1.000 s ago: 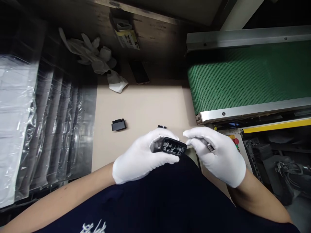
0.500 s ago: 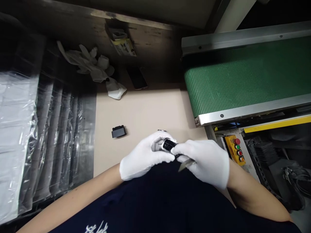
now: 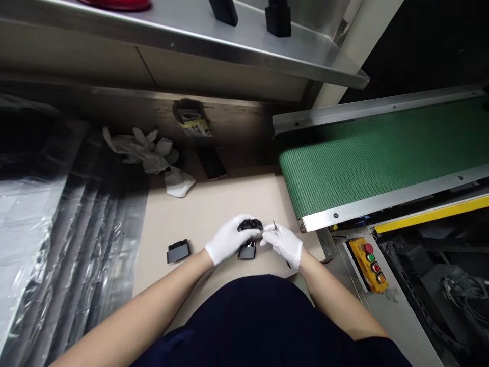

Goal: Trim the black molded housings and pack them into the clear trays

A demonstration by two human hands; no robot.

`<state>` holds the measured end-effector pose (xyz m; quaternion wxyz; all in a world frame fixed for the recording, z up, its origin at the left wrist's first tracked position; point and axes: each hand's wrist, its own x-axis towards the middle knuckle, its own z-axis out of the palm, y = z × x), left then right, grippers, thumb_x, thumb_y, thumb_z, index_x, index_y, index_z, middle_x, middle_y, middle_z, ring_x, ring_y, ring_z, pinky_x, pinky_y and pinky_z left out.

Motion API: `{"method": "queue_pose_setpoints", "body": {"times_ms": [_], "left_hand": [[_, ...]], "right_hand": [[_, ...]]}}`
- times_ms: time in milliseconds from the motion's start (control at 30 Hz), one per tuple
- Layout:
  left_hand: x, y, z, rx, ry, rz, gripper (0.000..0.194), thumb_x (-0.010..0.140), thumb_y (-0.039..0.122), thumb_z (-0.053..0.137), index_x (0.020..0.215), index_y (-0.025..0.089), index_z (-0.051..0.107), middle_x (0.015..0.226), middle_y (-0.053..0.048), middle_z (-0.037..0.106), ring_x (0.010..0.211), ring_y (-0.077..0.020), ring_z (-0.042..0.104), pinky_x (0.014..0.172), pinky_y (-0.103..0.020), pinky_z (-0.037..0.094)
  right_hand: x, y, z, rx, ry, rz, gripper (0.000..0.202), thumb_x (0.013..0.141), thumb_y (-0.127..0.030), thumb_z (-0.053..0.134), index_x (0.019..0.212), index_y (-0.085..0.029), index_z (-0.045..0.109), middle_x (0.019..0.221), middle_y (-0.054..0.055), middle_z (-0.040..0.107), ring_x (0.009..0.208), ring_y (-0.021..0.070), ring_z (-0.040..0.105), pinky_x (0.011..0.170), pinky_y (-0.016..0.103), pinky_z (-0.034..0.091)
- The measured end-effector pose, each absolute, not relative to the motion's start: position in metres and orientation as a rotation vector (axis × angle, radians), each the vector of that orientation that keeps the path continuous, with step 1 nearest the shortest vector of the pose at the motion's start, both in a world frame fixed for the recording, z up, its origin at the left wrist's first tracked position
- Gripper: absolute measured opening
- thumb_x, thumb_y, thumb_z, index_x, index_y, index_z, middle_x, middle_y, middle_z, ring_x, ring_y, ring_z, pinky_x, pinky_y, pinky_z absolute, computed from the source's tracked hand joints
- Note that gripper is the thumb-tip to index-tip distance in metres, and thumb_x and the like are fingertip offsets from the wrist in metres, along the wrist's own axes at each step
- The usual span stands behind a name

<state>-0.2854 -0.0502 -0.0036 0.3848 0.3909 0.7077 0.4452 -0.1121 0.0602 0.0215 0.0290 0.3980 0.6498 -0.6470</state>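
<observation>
My left hand (image 3: 231,238), in a white glove, is closed around a small black part (image 3: 250,224) above the board. Just right of it, my gloved right hand (image 3: 283,244) is closed on a thin pointed tool (image 3: 274,226), whose tip sticks up past the fingers. A second black part (image 3: 247,251) lies on the beige board (image 3: 225,199) below the held one. Another black block (image 3: 178,251) rests farther left on the board.
A green conveyor belt (image 3: 374,153) runs along the right, with a yellow button box (image 3: 369,264) below it. Plastic-wrapped stacks (image 3: 76,244) fill the left. White gloves (image 3: 148,153) and a phone (image 3: 211,163) lie at the back, below a metal shelf (image 3: 191,43).
The view has shifted, bringing the shelf into sight. My hands are farther forward and slightly apart, my right hand off the held part. The black part below them now shows more fully.
</observation>
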Motion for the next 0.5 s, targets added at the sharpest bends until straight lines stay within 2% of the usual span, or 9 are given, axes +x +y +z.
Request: {"method": "queue_pose_setpoints", "body": {"times_ms": [67, 100, 200, 267, 333, 433, 500], "left_hand": [[-0.312, -0.024, -0.016, 0.965, 1.900, 1.016, 0.029, 0.086, 0.040, 0.069, 0.106, 0.019, 0.067, 0.088, -0.003, 0.074, 0.071, -0.0209, 0.069, 0.072, -0.038, 0.059], [-0.326, -0.009, -0.022, 0.958, 1.951, 0.961, 0.029, 0.089, 0.039, 0.068, 0.107, 0.017, 0.066, 0.086, -0.003, 0.073, 0.068, -0.0192, 0.067, 0.070, -0.037, 0.058], [-0.366, 0.037, -0.035, 0.988, 2.104, 0.822, 0.030, 0.093, 0.038, 0.067, 0.111, 0.015, 0.065, 0.099, -0.005, 0.071, 0.083, -0.0189, 0.068, 0.079, -0.039, 0.058], [-0.387, 0.065, -0.038, 1.038, 2.171, 0.738, 0.030, 0.094, 0.038, 0.067, 0.113, 0.015, 0.065, 0.110, -0.007, 0.069, 0.097, -0.0212, 0.067, 0.087, -0.043, 0.057], [-0.402, 0.088, -0.039, 1.095, 2.201, 0.654, 0.030, 0.095, 0.038, 0.066, 0.114, 0.015, 0.066, 0.114, -0.008, 0.068, 0.102, -0.0227, 0.067, 0.091, -0.045, 0.056], [-0.415, 0.111, -0.039, 1.160, 2.229, 0.540, 0.031, 0.095, 0.040, 0.065, 0.115, 0.015, 0.066, 0.117, -0.009, 0.068, 0.104, -0.0234, 0.067, 0.092, -0.046, 0.056], [-0.420, 0.119, -0.041, 1.184, 2.263, 0.483, 0.033, 0.095, 0.041, 0.065, 0.117, 0.016, 0.066, 0.119, -0.009, 0.068, 0.106, -0.0241, 0.066, 0.093, -0.046, 0.056]], "right_hand": [[-0.109, 0.066, 0.002, 1.398, 2.142, -1.801, 0.026, 0.084, -0.029, 0.061, 0.109, -0.020, 0.059, 0.092, 0.004, 0.069, 0.070, 0.0162, 0.059, 0.070, 0.033, 0.051], [-0.106, 0.069, -0.007, 1.469, 2.205, -1.695, 0.030, 0.082, -0.024, 0.061, 0.111, -0.020, 0.060, 0.100, 0.007, 0.069, 0.083, 0.0197, 0.063, 0.081, 0.037, 0.053], [-0.097, 0.073, -0.028, 1.590, 2.378, -1.415, 0.045, 0.076, -0.011, 0.056, 0.120, -0.018, 0.063, 0.124, 0.014, 0.063, 0.117, 0.0282, 0.060, 0.105, 0.045, 0.046], [-0.093, 0.073, -0.038, 1.606, 2.467, -1.271, 0.056, 0.073, -0.005, 0.054, 0.126, -0.020, 0.062, 0.134, 0.015, 0.059, 0.129, 0.0307, 0.055, 0.111, 0.046, 0.043], [-0.093, 0.071, -0.045, 1.606, 2.520, -1.151, 0.068, 0.071, -0.002, 0.054, 0.135, -0.024, 0.058, 0.140, 0.013, 0.056, 0.136, 0.0328, 0.050, 0.113, 0.048, 0.041], [-0.099, 0.070, -0.053, 1.588, 2.551, -1.016, 0.083, 0.067, 0.000, 0.056, 0.142, -0.035, 0.050, 0.147, 0.010, 0.053, 0.139, 0.0380, 0.047, 0.112, 0.053, 0.041], [-0.102, 0.071, -0.056, 1.557, 2.561, -0.956, 0.085, 0.067, 0.000, 0.057, 0.142, -0.038, 0.048, 0.149, 0.010, 0.052, 0.137, 0.0397, 0.049, 0.109, 0.054, 0.042]]}}
